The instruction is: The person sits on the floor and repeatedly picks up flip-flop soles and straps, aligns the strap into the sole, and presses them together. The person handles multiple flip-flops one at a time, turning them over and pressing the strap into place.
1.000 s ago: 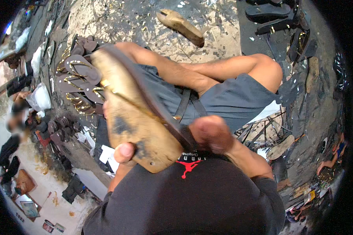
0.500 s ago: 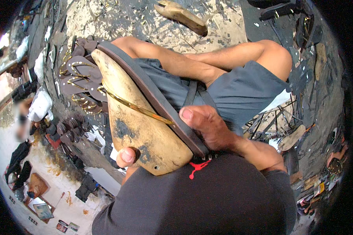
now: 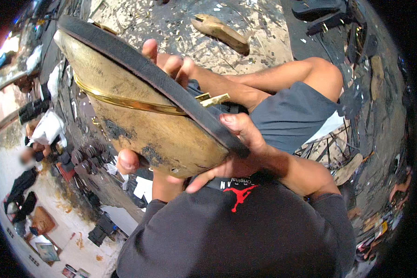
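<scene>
A worn wooden shoe last is held up in front of my chest, its toe toward the far left. A dark sandal sole lies along its right side. A gold strap crosses the last, and gold strap ends stick out on the sole's outer face. My left hand is closed round the last from below, thumb at the near side, fingertips showing beyond the sole; its palm is hidden. My right hand grips the heel end, thumb against the sole and fingers under the last.
Another wooden last lies on the scrap-strewn floor ahead, beyond my crossed legs. Dark sandals sit at the far right. Piles of dark round pieces and a white plastic bag are on the left.
The last and sole have risen and shifted left, tilting so that strap ends show. My left fingertips now appear beyond the sole, and my right fingers show under the heel.
</scene>
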Available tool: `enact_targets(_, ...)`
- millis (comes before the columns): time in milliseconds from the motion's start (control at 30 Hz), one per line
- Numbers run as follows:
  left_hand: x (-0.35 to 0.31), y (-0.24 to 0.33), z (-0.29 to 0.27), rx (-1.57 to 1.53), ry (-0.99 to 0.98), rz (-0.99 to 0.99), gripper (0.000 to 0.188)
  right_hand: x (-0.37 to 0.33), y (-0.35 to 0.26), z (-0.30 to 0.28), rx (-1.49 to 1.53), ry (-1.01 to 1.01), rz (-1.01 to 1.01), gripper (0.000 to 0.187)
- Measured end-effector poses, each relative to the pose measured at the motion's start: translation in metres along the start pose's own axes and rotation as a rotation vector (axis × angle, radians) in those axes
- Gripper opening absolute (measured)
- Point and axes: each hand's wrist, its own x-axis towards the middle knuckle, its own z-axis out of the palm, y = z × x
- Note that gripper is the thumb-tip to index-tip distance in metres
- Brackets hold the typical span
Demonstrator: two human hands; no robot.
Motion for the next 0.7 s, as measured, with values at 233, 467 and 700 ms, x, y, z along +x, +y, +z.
enact_targets(233,0.0,-0.006,-0.027,0.16,0.051,-0.196,0.087,-0.002,-0.024,-0.009,-0.873,0.186,-0.546,0.089)
enact_targets(467,-0.004,-0.03,-0.026,0.625,0.043,-0.155,0.078,0.009,-0.037,-0.032,-0.945,0.192,-0.53,0.078)
enact_targets(700,-0.007,-0.026,-0.015,0.844,-0.016,-0.163,0.086,0.024,-0.039,-0.052,-1.126,0.259,-0.693,0.07)
